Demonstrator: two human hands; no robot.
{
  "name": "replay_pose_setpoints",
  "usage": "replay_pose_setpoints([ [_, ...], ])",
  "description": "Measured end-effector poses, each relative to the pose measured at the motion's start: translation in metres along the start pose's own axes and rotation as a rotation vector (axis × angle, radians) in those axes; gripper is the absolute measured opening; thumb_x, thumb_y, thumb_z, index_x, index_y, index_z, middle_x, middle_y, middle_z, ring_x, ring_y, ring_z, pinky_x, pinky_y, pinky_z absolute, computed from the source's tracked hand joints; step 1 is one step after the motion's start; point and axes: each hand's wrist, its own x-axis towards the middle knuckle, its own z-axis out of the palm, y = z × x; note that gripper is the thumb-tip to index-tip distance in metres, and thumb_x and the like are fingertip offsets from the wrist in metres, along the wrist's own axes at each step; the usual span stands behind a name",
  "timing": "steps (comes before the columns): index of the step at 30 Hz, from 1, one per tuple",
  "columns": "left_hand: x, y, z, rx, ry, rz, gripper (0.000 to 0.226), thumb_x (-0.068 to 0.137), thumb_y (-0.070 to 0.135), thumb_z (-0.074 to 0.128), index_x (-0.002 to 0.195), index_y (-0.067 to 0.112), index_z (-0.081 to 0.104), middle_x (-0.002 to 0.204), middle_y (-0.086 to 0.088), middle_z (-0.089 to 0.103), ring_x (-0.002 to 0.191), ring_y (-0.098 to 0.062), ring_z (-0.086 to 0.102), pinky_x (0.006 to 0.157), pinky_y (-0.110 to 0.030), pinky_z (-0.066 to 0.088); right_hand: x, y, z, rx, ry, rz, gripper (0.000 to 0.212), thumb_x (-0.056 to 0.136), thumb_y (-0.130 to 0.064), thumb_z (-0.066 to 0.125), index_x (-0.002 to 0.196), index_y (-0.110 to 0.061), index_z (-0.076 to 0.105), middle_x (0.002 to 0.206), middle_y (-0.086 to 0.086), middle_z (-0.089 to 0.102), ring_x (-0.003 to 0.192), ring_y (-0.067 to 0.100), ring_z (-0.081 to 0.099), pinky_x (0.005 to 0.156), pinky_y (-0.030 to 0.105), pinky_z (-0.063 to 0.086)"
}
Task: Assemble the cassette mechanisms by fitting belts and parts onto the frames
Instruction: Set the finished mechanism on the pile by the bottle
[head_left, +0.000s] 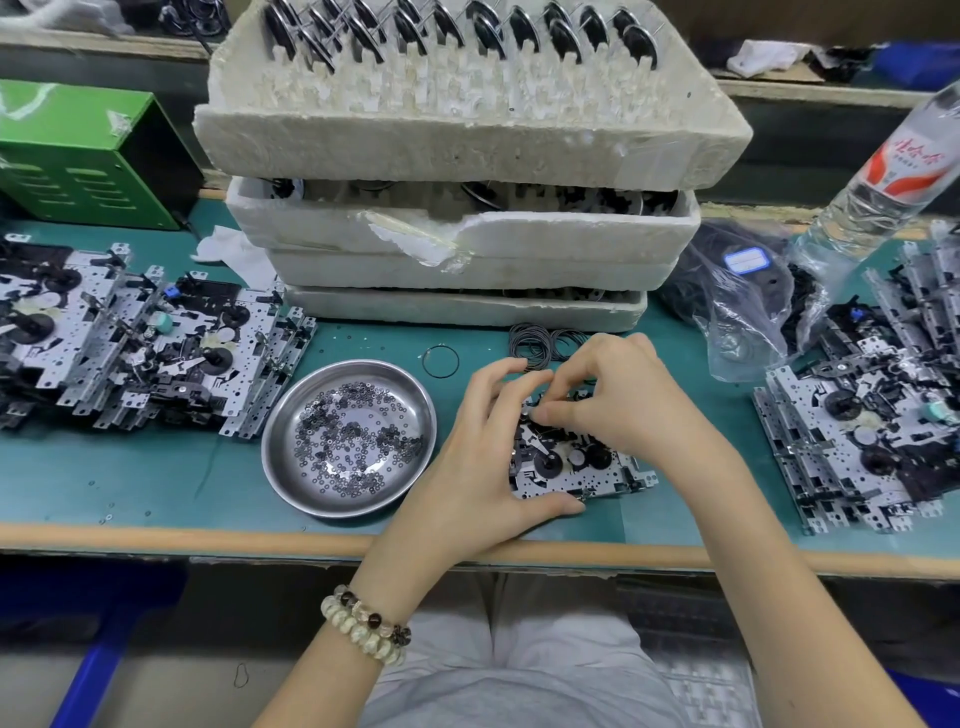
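Note:
A cassette mechanism frame (576, 475), silver metal with black wheels, lies on the green mat near the front edge. My left hand (483, 452) holds it, thumb along its near edge and fingers curled over its left side. My right hand (618, 395) hovers over the frame's far part, fingertips pinching something small that I cannot make out. Loose black belts (540, 343) lie in a small heap just behind the hands, and a single belt (440, 362) lies to their left.
A steel dish (291, 467) of small washers sits left of the frame. Piles of frames lie at far left (130, 343) and far right (872, 436). Stacked foam trays (467, 249) of flywheels stand behind. A plastic bag (748, 296) of belts, a bottle (883, 176), a green box (83, 156).

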Motion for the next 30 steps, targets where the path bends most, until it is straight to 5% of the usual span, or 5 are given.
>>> replay_pose_setpoints([
  [6,0.000,0.000,0.000,0.006,0.009,0.011,0.103,0.066,0.046,0.090,0.150,0.027,0.033,0.156,0.008,0.015,0.142,0.002,0.024,0.108,0.000,0.015,0.008,0.003,-0.007,0.081,-0.129,0.055,0.022,0.070,-0.043,0.082,0.054,-0.044,0.068,0.093,0.007,0.069,0.119,0.023,0.047,0.101,0.041,0.043],
  [18,0.000,-0.001,0.000,0.020,0.007,0.033,0.102,0.068,0.046,0.089,0.150,0.027,0.032,0.155,0.007,0.014,0.135,0.018,0.015,0.105,0.003,0.012,0.009,0.000,-0.010,0.102,-0.159,0.099,0.014,0.070,-0.043,0.083,0.062,-0.037,0.073,0.091,0.009,0.069,0.113,0.027,0.053,0.097,0.040,0.046],
  [23,0.000,-0.002,0.001,0.003,0.020,0.036,0.103,0.068,0.045,0.090,0.150,0.022,0.033,0.156,0.004,0.016,0.141,0.005,0.023,0.110,-0.003,0.018,-0.014,-0.002,0.008,-0.165,0.196,-0.028,0.012,0.077,-0.045,0.077,0.072,-0.035,0.074,0.088,-0.004,0.057,0.100,0.024,0.041,0.089,0.038,0.037],
  [26,0.001,-0.003,0.003,-0.010,0.030,0.041,0.102,0.068,0.044,0.090,0.150,0.020,0.035,0.155,0.002,0.019,0.141,-0.005,0.031,0.113,-0.014,0.028,-0.030,-0.003,0.027,-0.273,0.404,-0.178,0.009,0.081,-0.027,0.077,0.077,-0.020,0.076,0.086,-0.003,0.047,0.092,0.026,0.043,0.077,0.037,0.033],
  [30,0.002,-0.003,0.003,-0.028,0.029,0.055,0.097,0.070,0.052,0.081,0.150,0.023,0.034,0.154,0.003,0.019,0.142,0.000,0.027,0.114,-0.014,0.026,-0.035,-0.002,0.037,-0.392,0.435,-0.277,0.012,0.082,-0.012,0.068,0.070,-0.008,0.070,0.088,0.004,0.052,0.086,0.029,0.045,0.071,0.039,0.036],
])
